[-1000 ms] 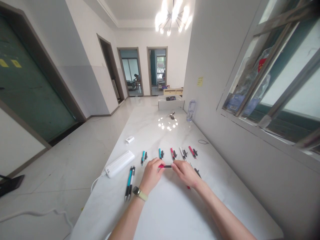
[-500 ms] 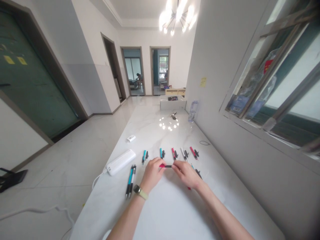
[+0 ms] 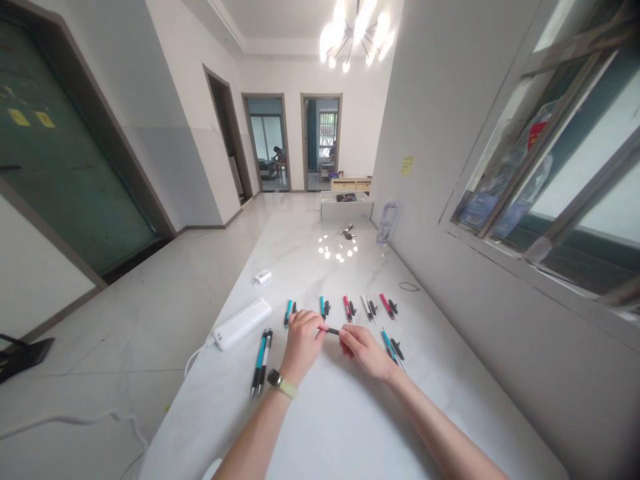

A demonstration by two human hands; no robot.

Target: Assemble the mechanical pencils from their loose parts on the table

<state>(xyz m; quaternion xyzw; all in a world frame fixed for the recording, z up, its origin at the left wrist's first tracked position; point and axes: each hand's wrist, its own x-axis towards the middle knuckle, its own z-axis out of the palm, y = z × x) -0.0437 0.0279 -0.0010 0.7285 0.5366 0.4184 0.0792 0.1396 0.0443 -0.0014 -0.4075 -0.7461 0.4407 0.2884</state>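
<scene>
Over the middle of the white table, both my hands are closed on one pen. My left hand (image 3: 303, 339), with a watch (image 3: 282, 384) at its wrist, pinches one end. At the other end are the closed fingers of my right hand (image 3: 366, 350). Between them shows the pen's black part (image 3: 332, 331); the rest is hidden. Beyond my hands, pens taken apart lie in a row beside black parts, among them a blue one (image 3: 323, 307), a red one (image 3: 347, 307) and a white one (image 3: 367, 307). Another blue pen (image 3: 389, 345) lies near my right hand.
Left of my hands lie a blue-and-black pen (image 3: 259, 360) and a white-and-black pen (image 3: 267, 360). Behind them is a white power strip (image 3: 243, 324). Farther off are keys (image 3: 348, 233), a clear bottle (image 3: 385, 224) and a white box (image 3: 345, 211). A wall borders the table's right side.
The pen now tilts, and its red part no longer shows between my hands. My right hand has shifted slightly left. A red tip below my right hand has gone from view.
</scene>
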